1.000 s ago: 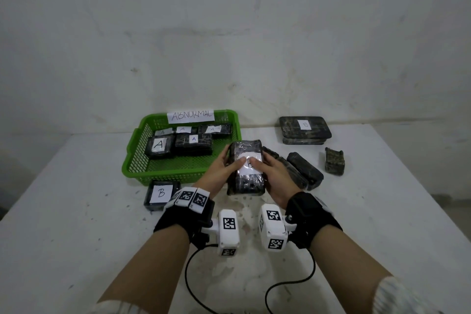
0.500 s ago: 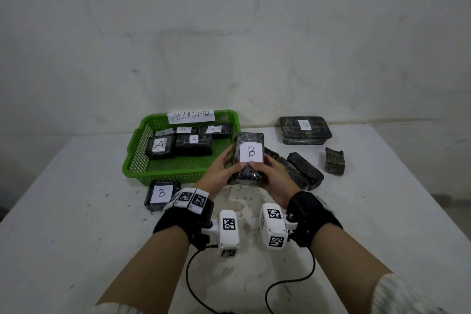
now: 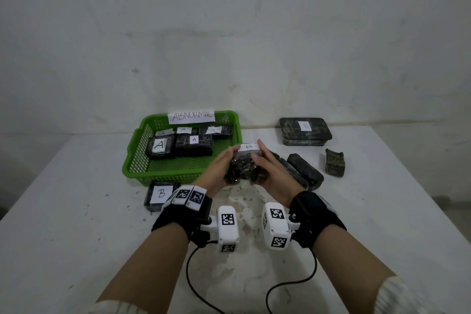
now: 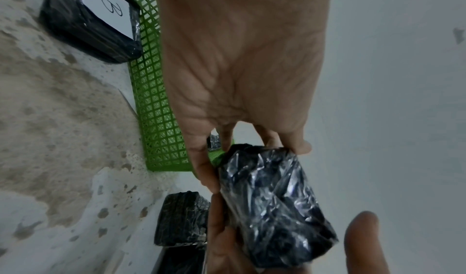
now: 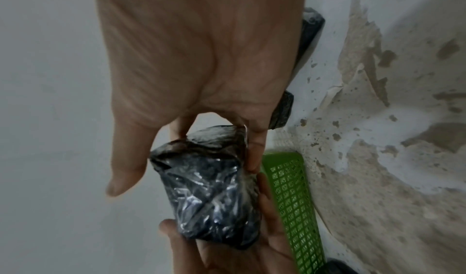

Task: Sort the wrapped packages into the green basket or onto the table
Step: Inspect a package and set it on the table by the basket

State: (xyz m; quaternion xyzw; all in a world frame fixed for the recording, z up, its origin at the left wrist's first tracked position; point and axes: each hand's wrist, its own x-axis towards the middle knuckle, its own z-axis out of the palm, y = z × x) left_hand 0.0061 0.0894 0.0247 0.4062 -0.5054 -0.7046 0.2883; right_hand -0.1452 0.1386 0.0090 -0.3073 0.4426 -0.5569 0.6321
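Observation:
Both hands hold one black film-wrapped package [image 3: 244, 166] [image 4: 273, 204] [image 5: 210, 186] above the table, just right of the green basket [image 3: 142, 160]. Its white "B" label [image 3: 249, 146] faces away and up. My left hand [image 3: 221, 164] grips its left side with curled fingers. My right hand [image 3: 267, 165] grips the right side, the thumb lifted off in the wrist views. The basket, tagged "ABNORMAL", holds several packages marked "A" [image 3: 160, 146].
A "B" package [image 3: 161, 193] lies on the white table [image 3: 76, 211] in front of the basket. A large "B" package [image 3: 304, 131] sits at the back right. Two long dark packages [image 3: 304, 170] and a small block [image 3: 334, 162] lie right of my hands.
The held package has been tipped back, so its "B" label now points up and away and its wrapped underside faces me. Both hands stayed in place around it.

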